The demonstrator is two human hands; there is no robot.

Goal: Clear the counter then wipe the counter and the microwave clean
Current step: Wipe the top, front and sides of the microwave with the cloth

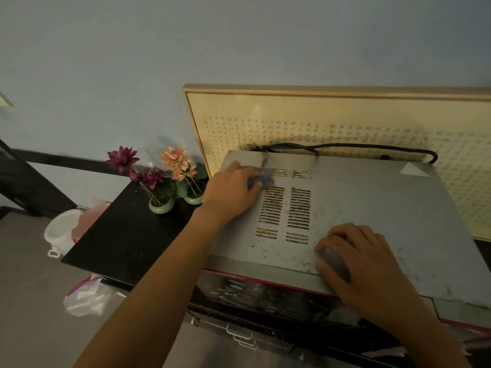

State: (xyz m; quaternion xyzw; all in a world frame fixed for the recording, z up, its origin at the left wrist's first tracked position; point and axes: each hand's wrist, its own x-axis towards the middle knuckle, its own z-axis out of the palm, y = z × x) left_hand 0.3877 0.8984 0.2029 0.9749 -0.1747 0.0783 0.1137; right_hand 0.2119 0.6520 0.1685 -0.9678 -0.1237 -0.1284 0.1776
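microwave point(372, 208) top wipe: left hand point(231, 188) clamped on cloth point(264, 177) by vents point(285, 208), right hand point(366, 261) curled on second cloth point(333, 260); suggest firm strokes along those grimy openings.

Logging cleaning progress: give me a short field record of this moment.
left hand: grips cloth on microwave top, rear left, by vents
right hand: curled over grey wad, front right of top
grime: speckles on top; vents look rusty
cord: lies along rear edge
counter: two flower pots left of microwave
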